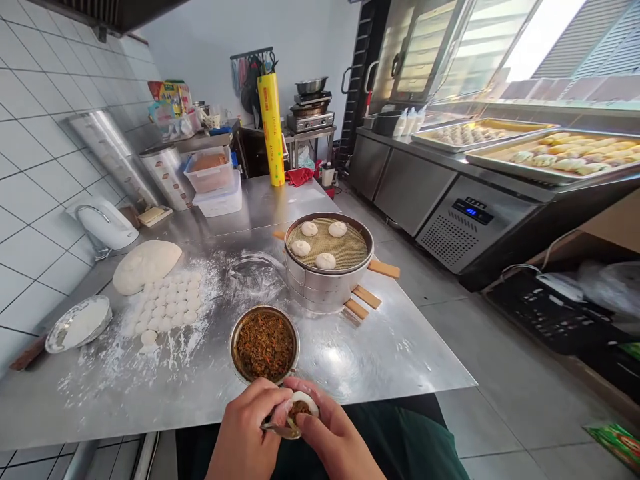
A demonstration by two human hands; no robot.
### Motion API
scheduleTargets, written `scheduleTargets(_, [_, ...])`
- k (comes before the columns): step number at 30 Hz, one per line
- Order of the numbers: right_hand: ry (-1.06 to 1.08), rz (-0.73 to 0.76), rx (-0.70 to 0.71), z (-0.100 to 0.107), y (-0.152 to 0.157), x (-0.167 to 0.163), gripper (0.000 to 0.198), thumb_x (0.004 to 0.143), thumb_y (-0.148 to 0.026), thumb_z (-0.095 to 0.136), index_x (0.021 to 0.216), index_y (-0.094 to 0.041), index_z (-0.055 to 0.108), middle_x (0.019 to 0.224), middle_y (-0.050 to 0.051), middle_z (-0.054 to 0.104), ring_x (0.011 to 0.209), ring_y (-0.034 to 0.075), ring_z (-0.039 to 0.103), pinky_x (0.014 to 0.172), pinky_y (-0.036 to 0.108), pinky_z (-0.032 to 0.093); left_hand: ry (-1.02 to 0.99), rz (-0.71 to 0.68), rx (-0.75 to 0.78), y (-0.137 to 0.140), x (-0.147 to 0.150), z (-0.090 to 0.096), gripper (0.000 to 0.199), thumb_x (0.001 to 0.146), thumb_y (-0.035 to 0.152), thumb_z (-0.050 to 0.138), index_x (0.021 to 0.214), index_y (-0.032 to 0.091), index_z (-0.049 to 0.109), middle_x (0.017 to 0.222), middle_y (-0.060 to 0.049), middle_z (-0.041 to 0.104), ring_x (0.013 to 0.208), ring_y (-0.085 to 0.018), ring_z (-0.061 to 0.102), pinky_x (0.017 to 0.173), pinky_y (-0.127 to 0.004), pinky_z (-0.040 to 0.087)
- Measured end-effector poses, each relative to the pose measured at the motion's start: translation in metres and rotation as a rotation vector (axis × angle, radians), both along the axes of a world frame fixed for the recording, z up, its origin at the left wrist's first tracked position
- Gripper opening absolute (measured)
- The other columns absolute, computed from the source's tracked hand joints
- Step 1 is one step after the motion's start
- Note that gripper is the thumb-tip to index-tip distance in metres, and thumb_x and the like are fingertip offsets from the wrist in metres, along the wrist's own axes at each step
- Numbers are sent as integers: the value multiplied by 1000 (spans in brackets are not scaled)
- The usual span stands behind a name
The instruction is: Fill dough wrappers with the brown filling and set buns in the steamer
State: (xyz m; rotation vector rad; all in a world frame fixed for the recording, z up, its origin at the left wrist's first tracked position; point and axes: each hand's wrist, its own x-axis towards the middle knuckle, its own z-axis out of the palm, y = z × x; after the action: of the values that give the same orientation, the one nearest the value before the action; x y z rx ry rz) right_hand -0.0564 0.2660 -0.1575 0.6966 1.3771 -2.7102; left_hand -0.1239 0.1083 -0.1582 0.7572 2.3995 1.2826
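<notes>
Just past the table's front edge, my left hand is closed around a metal spoon, its thumb near the dough. My right hand cups a round dough wrapper, fingers behind it and thumb in front. Brown filling shows inside the wrapper. Right beyond my hands stands a steel bowl of chopped brown-orange filling. Farther off, a round steamer holds several pleated buns on a mesh liner. Part of the spoon is hidden by my fingers.
At left, small dough pieces lie in flour beside a large dough lump and a flour bowl. Wooden sticks jut from under the steamer. Plastic tubs and a yellow roll stand behind; trays rest on the right counter.
</notes>
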Motion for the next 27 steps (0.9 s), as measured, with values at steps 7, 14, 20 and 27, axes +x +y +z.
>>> scheduleTargets(7, [48, 53, 203, 0, 6, 3, 50, 82, -55, 83, 120, -24, 79, 117, 11, 78, 121, 35, 66, 113, 51, 48, 291, -181, -56, -1, -3, 6, 39, 95, 11, 43, 122, 24, 68, 102, -7, 71, 87, -18, 71, 74, -26, 56])
scheduleTargets(14, [132, 254, 361, -14, 10, 9, 53, 103, -54, 57, 148, -25, 54, 128, 11, 71, 114, 29, 68, 106, 48, 53, 431, -262, -148, 4, -8, 20, 26, 95, 12, 40, 98, 21, 64, 89, -6, 65, 71, -17, 66, 61, -26, 53])
scheduleTargets(20, [141, 335, 458, -15, 15, 7, 50, 107, -39, 49, 154, -24, 41, 115, 8, 70, 99, 24, 68, 93, 43, 57, 490, -328, -192, 4, -8, 17, 26, 95, 14, 39, 106, 21, 62, 91, -5, 63, 68, -18, 65, 58, -29, 50])
scheduleTargets(27, [188, 403, 569, -5, 22, 4, 45, 107, -25, 45, 152, -25, 39, 109, 5, 71, 103, 23, 68, 97, 42, 54, 522, -370, -211, 4, -9, 13, 32, 86, 7, 41, 108, 22, 58, 95, -6, 64, 72, -19, 66, 61, -30, 50])
